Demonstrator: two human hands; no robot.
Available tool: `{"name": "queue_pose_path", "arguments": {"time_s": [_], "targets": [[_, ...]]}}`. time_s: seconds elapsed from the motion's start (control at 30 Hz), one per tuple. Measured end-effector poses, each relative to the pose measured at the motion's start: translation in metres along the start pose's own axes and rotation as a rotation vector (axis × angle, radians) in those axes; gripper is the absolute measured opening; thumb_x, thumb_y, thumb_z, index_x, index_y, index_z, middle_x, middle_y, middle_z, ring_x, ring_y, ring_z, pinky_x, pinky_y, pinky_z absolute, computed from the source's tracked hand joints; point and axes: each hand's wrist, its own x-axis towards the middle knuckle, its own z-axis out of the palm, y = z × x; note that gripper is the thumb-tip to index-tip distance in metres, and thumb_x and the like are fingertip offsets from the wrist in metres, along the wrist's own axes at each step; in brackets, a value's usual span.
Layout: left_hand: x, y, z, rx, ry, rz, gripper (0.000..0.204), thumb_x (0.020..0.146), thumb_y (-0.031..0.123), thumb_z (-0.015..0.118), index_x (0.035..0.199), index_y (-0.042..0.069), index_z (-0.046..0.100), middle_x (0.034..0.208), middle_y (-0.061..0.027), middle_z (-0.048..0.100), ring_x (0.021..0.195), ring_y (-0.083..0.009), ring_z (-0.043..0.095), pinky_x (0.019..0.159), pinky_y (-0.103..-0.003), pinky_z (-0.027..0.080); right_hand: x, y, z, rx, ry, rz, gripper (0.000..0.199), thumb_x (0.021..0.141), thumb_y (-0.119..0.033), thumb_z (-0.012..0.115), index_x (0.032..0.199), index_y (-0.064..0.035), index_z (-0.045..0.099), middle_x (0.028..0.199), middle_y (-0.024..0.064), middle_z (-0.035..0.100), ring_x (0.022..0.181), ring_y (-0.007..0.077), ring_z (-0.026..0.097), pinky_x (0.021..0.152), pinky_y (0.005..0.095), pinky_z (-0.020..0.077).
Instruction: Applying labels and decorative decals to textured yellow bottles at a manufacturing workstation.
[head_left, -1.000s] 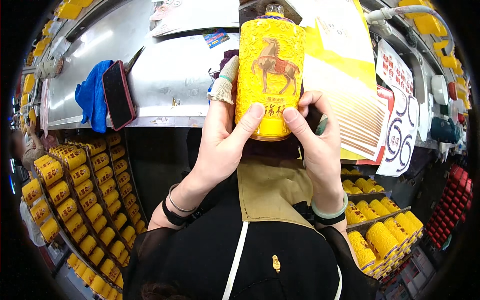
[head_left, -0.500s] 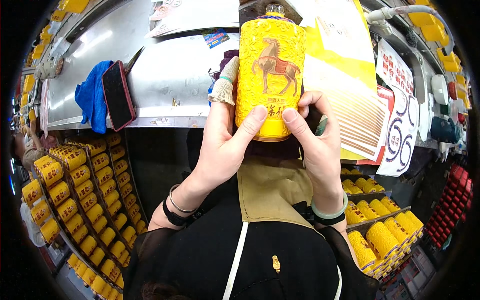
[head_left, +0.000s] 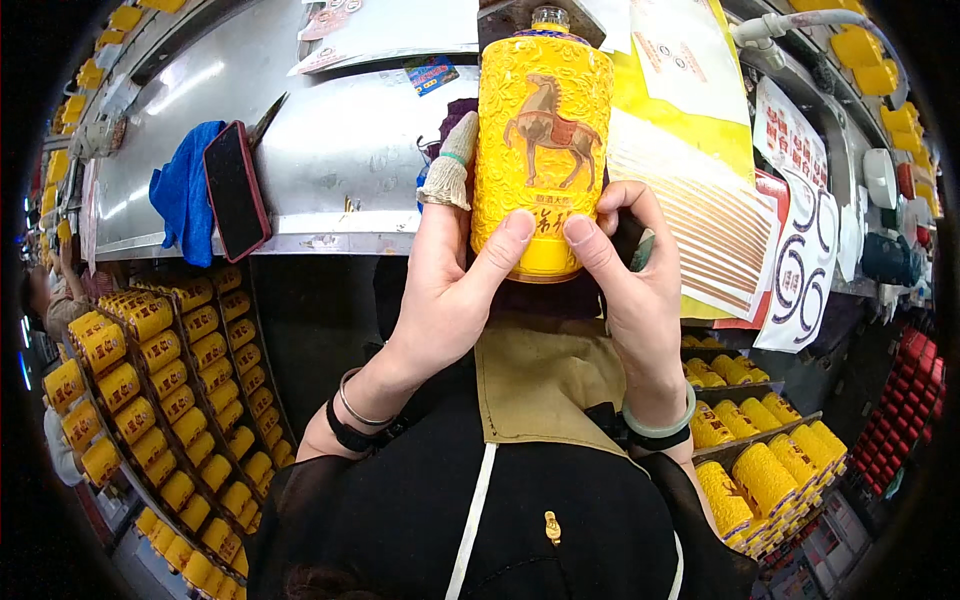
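Both hands grip a yellow embossed bottle (head_left: 545, 140) with a brown horse picture on its front and a clear neck at the top. My left hand (head_left: 445, 270) wraps its left side, thumb pressed on the lower front; a cloth finger cover (head_left: 450, 165) sits on one finger. At the lower right, my right hand (head_left: 635, 270) closes round the bottle with its thumb on the front, beside the lettering. A greenish cover shows on one right finger. The fingers behind the bottle are hidden. Dark purple cloth (head_left: 460, 125) lies just left of the bottle.
On the metal bench (head_left: 330, 150) lie a blue cloth (head_left: 190, 190), a phone (head_left: 237, 190) and printed sheets. Right of the bottle is a striped sticker sheet (head_left: 690, 210). Racks of yellow bottles (head_left: 170, 400) stand below left, with more yellow bottles (head_left: 765, 480) below right.
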Motion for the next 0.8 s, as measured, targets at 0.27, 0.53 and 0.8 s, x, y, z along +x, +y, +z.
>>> {"name": "queue_pose_path", "arguments": {"time_s": [0.27, 0.53, 0.8], "targets": [[0.003, -0.002, 0.001, 0.000, 0.007, 0.008, 0.071, 0.105, 0.007, 0.058, 0.161, -0.005, 0.017, 0.159, -0.0182, 0.035, 0.146, -0.0241, 0.039, 0.121, -0.038, 0.033, 0.002, 0.003, -0.007, -0.055, -0.031, -0.022, 0.027, 0.097, -0.016, 0.076, 0.109, -0.0060, 0.054, 0.093, -0.0042, 0.046, 0.085, 0.0049, 0.042, 0.076, 0.0185, 0.0380], [0.001, -0.014, 0.012, 0.159, 0.098, 0.083, 0.086, 0.095, 0.009, 0.073, 0.157, -0.011, 0.016, 0.152, -0.0220, 0.038, 0.142, -0.0270, 0.043, 0.117, -0.040, 0.038, 0.018, -0.042, -0.029, -0.349, -0.102, -0.331, 0.037, 0.098, 0.005, 0.057, 0.134, 0.0022, 0.048, 0.125, 0.0104, 0.057, 0.117, 0.0174, 0.055, 0.104, 0.0296, 0.0422], [0.001, -0.016, 0.013, 0.304, 0.126, 0.086, 0.086, 0.095, 0.009, 0.072, 0.157, -0.012, 0.016, 0.150, -0.0234, 0.040, 0.141, -0.0274, 0.043, 0.116, -0.040, 0.040, 0.038, -0.080, -0.004, -0.996, -0.353, -0.845, 0.031, 0.082, 0.009, 0.069, 0.111, -0.0012, 0.073, 0.097, 0.0120, 0.072, 0.089, 0.0285, 0.066, 0.078, 0.0354, 0.0534]]}}
